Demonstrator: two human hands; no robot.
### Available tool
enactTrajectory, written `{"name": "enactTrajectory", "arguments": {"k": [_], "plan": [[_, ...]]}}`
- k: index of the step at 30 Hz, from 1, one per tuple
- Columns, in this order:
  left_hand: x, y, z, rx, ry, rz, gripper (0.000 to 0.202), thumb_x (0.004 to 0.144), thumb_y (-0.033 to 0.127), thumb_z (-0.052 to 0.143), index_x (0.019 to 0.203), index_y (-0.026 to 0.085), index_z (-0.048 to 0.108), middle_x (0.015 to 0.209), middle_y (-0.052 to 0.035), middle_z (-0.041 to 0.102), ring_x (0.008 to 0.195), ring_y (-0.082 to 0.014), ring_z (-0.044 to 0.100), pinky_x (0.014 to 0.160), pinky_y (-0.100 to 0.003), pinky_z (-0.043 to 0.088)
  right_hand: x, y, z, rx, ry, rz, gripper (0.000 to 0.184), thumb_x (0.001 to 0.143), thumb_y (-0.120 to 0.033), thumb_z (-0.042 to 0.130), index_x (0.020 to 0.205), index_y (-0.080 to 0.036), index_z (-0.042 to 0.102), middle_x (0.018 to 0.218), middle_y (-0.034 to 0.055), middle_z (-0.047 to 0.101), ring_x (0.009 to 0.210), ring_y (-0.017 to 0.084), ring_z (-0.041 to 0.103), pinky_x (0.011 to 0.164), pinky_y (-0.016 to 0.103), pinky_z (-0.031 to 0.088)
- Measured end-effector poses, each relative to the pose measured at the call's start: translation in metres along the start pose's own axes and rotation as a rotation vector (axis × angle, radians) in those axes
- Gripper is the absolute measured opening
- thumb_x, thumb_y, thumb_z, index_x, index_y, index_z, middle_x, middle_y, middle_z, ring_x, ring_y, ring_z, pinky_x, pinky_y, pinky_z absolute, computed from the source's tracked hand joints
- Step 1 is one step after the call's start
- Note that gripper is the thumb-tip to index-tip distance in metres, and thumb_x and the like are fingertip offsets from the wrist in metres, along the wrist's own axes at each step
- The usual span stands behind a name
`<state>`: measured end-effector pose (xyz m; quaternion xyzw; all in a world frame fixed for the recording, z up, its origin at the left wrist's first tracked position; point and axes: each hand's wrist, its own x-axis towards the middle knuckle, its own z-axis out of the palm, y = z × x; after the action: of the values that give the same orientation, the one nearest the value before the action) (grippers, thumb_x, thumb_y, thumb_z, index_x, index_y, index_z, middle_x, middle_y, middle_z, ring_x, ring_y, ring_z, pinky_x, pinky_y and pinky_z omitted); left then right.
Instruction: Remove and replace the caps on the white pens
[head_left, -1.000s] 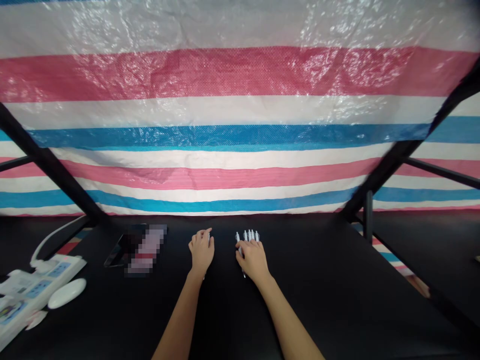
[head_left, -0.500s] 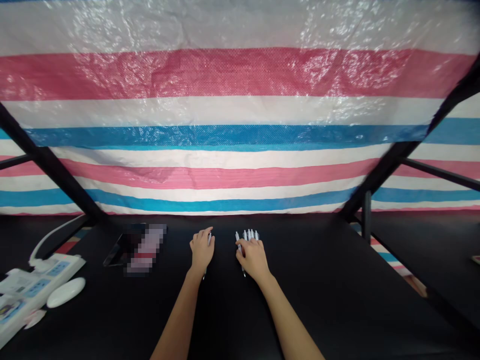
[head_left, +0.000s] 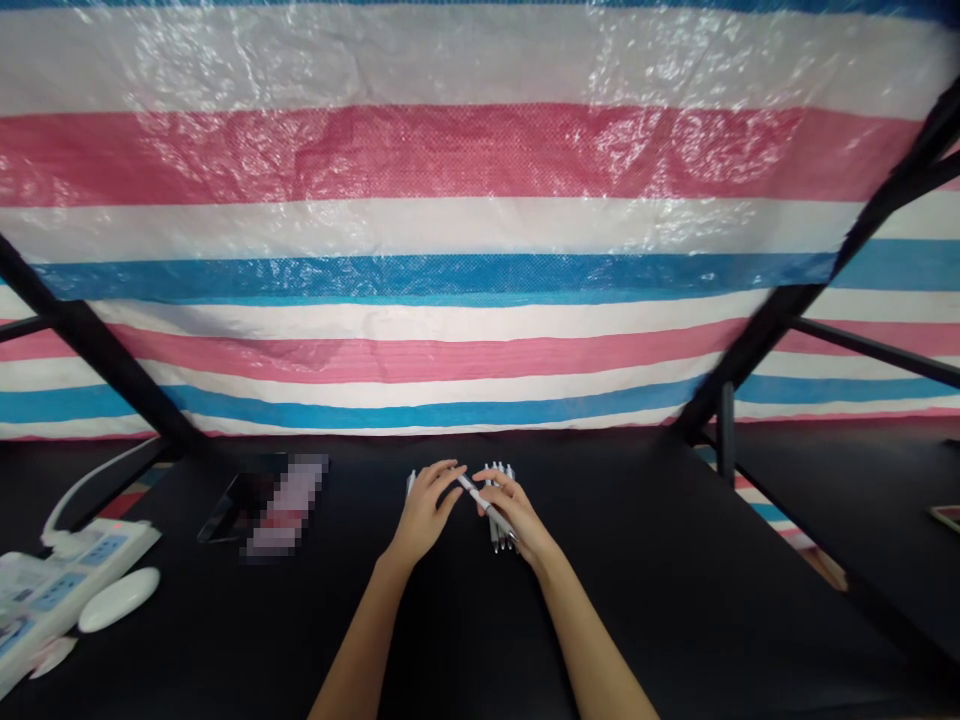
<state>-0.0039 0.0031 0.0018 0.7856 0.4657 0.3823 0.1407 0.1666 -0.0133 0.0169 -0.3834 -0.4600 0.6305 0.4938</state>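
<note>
A white pen (head_left: 480, 496) is held at a slant above the black table. My right hand (head_left: 517, 515) is closed on its lower part, with thumb and fingers around the barrel. At the pen's upper end, the thumb and index finger of my left hand (head_left: 424, 512) close in from either side. Several more white pens (head_left: 501, 540) lie side by side, partly hidden under my right hand. Another white pen (head_left: 410, 483) shows just its end beside my left hand, which covers the rest.
On the left side of the black table (head_left: 645, 600) are a white power strip (head_left: 82, 560) with cables, a white oval object (head_left: 120, 599) and a dark phone-like device (head_left: 240, 500) beside a blurred patch. A striped sheet (head_left: 450, 360) and black metal bars (head_left: 127, 370) stand behind.
My right hand has lifted a pen off the table and tilted it leftward. My left hand has moved right to the pen's end, leaving another pen on the table. The view has shifted slightly.
</note>
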Motion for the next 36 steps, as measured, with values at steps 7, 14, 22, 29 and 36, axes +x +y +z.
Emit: {"name": "enactTrajectory", "arguments": {"k": [7,14,22,29,36], "plan": [[0.000,-0.007,-0.003,-0.071,0.129,-0.108,0.028,0.088,0.029,0.041,0.105,0.023,0.063,0.098,-0.0057,0.056,0.090,-0.0151,0.057,0.079,-0.027,0.047,0.011,0.006,-0.011,0.247,0.102,-0.057,0.020,0.065,-0.030,0.062,0.080,-0.018,0.066,0.060,0.0006,0.063,0.053,0.011,0.051,0.056,0.024,0.038],[0.003,-0.007,-0.006,-0.191,0.231,-0.189,0.026,0.085,0.031,0.046,0.103,0.021,0.062,0.092,-0.0045,0.063,0.076,-0.0134,0.060,0.072,-0.025,0.049,0.014,0.005,-0.022,0.265,0.257,-0.075,0.029,0.061,-0.031,0.070,0.086,-0.018,0.068,0.066,0.0008,0.065,0.053,0.011,0.051,0.058,0.025,0.041],[0.004,-0.008,-0.008,-0.360,0.254,-0.338,0.022,0.077,0.037,0.056,0.087,0.019,0.064,0.074,-0.0028,0.067,0.068,-0.0156,0.063,0.069,-0.028,0.049,0.012,0.005,-0.022,0.157,0.311,-0.119,0.031,0.063,-0.044,0.073,0.079,-0.017,0.071,0.062,0.0016,0.064,0.053,0.011,0.048,0.057,0.025,0.040],[0.005,-0.005,-0.014,-0.383,0.233,-0.356,0.024,0.077,0.039,0.053,0.071,0.017,0.060,0.061,-0.0003,0.062,0.059,-0.0139,0.058,0.063,-0.025,0.046,0.011,0.004,-0.021,0.123,0.311,-0.092,0.033,0.063,-0.043,0.073,0.080,-0.016,0.071,0.064,0.0028,0.066,0.052,0.011,0.047,0.057,0.025,0.039],[0.004,-0.004,-0.014,-0.390,0.222,-0.358,0.039,0.084,0.047,0.041,0.060,0.019,0.051,0.054,0.0005,0.054,0.058,-0.0133,0.055,0.061,-0.025,0.044,0.011,0.004,-0.021,0.111,0.325,-0.111,0.030,0.063,-0.042,0.072,0.080,-0.016,0.072,0.065,0.0030,0.066,0.054,0.011,0.049,0.057,0.025,0.039]]}}
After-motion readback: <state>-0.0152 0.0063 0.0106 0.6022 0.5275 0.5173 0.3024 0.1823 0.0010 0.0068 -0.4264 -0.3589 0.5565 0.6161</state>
